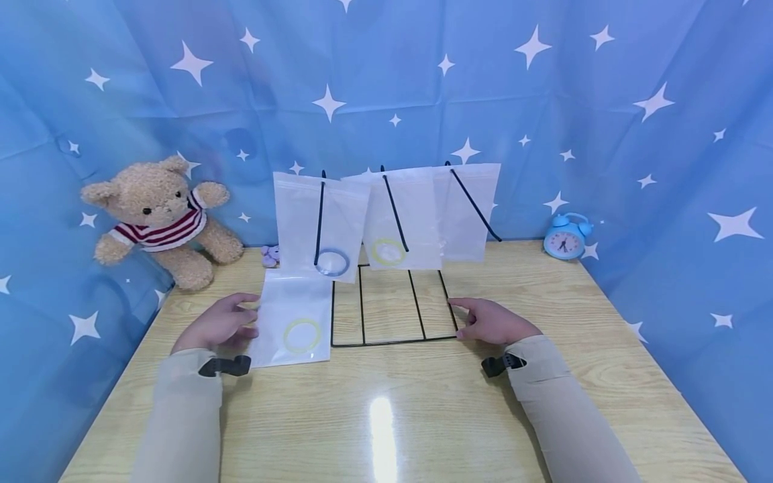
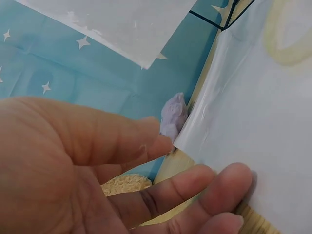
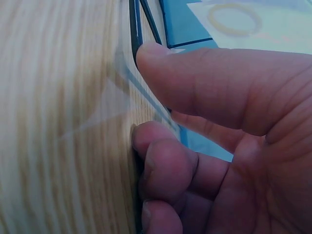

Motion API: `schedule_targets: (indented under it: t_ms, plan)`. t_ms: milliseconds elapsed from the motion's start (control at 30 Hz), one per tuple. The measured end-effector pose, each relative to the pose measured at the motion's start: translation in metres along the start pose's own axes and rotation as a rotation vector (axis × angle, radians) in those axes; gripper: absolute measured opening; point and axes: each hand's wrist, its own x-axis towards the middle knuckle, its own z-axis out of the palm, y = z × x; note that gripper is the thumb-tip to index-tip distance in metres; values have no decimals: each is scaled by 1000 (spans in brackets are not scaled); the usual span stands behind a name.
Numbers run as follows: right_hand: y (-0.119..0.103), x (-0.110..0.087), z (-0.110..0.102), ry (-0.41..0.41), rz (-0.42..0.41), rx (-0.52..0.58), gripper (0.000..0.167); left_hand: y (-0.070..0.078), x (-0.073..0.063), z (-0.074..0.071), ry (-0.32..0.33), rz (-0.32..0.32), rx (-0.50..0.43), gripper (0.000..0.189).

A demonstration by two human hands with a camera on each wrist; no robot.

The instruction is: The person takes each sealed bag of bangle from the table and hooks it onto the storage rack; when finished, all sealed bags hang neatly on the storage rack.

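Observation:
My left hand (image 1: 220, 322) is at the left edge of a clear zip bag (image 1: 272, 335) lying flat on the table, with a yellow ring (image 1: 302, 320) showing in it. In the left wrist view, its loosely bent fingers lie beside the bag (image 2: 234, 112) and grip nothing. Beside the right side of a black wire rack (image 1: 392, 343), my right hand (image 1: 492, 320) touches the wire with its fingertips. Three clear bags hang from the rack's prongs: a left bag (image 1: 296, 221) with a blue ring, a middle bag (image 1: 417, 215) with a yellow ring, and a right bag (image 1: 474, 235).
A teddy bear (image 1: 163, 235) in a striped shirt leans at the back left. Close to it sits a small purple toy (image 1: 268, 255), partly behind the left hanging bag. At the back right stands a blue alarm clock (image 1: 565, 241). A starry blue curtain (image 1: 386, 74) surrounds the wooden table (image 1: 302, 422).

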Motion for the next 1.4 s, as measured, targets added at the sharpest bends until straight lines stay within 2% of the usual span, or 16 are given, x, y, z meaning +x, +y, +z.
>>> schedule_targets:
  t_ms: [267, 433, 600, 733, 833, 1100, 1267, 1400]
  plan:
    - [2, 0, 1, 0, -7, 7, 79, 1, 4, 3, -2, 8, 20, 58]
    - [3, 1, 1, -3, -9, 14, 79, 3, 1, 1, 25, -5, 42, 58]
    - [3, 1, 1, 0, 1, 11, 79, 8, -3, -2, 29, -24, 128, 59]
    - [3, 1, 2, 2, 5, 9, 79, 9, -2, 3, 16, -18, 180, 61]
    - [3, 0, 2, 0, 4, 11, 79, 9, -1, 9, 14, -8, 225, 69]
    - [3, 2, 1, 4, -7, -8, 79, 5, 8, 24, 38, -7, 431, 95]
    - [5, 4, 1, 2, -9, -8, 79, 3, 12, 28, 64, -13, 471, 97]
    - [5, 3, 1, 2, -6, -5, 79, 5, 10, 27, 84, -17, 499, 93]
